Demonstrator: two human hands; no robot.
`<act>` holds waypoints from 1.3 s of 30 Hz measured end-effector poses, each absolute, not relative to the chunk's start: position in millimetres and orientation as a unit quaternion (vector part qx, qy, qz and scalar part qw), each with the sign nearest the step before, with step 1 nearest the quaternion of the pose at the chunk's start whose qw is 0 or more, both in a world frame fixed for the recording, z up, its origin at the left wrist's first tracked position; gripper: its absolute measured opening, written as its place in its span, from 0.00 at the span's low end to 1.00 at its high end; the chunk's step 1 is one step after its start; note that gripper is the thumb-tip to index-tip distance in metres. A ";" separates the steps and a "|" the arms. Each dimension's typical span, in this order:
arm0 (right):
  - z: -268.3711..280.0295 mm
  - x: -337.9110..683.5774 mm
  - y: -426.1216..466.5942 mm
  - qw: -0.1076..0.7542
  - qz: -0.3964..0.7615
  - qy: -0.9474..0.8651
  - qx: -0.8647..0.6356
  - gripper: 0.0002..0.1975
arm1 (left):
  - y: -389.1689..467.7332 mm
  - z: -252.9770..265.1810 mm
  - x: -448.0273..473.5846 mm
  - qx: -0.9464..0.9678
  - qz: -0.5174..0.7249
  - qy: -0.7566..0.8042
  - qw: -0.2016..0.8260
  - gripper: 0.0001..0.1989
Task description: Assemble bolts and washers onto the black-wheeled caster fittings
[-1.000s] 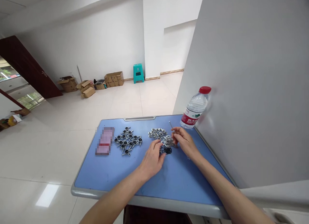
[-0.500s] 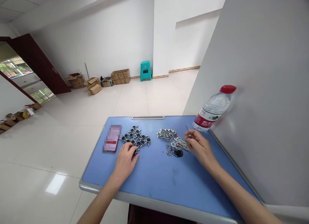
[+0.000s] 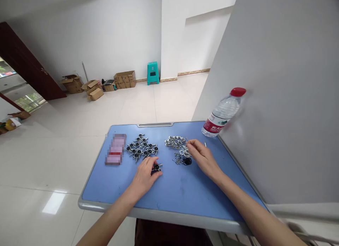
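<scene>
Occupying a blue surface (image 3: 169,198): left hand (image 3: 145,172) clamped on one black-and-metal part (image 3: 156,167), cap exposed, just nearer than the matching cluster (image 3: 139,152); right hand (image 3: 202,157), apart, pinching a slim rod (image 3: 187,139) beside flat plates (image 3: 185,152); heaps seemingly grouped to separate kinds

Bright, even light filled the room; daylight showed beyond the doorway (image 3: 19,87), and white glare marked the floor (image 3: 60,168). A soft, reddish shadow lay on the grey panel (image 3: 286,97) beside the bottle (image 3: 222,113). Small metal parts (image 3: 175,141) looked slightly soft, coarse blocks hid the phone (image 3: 116,149), and wide-angle distortion slanted the door (image 3: 29,64).
</scene>
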State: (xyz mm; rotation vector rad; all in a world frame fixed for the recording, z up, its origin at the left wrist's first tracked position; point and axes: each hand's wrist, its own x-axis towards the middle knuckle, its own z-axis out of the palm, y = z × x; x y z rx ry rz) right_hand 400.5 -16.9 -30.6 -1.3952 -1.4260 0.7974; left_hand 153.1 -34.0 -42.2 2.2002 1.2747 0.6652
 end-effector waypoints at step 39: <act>-14.2 414.3 -15.0 0.378 0.272 -0.643 -0.607 0.10 | -18.1 -33.6 166.3 0.831 0.227 0.396 0.318 0.09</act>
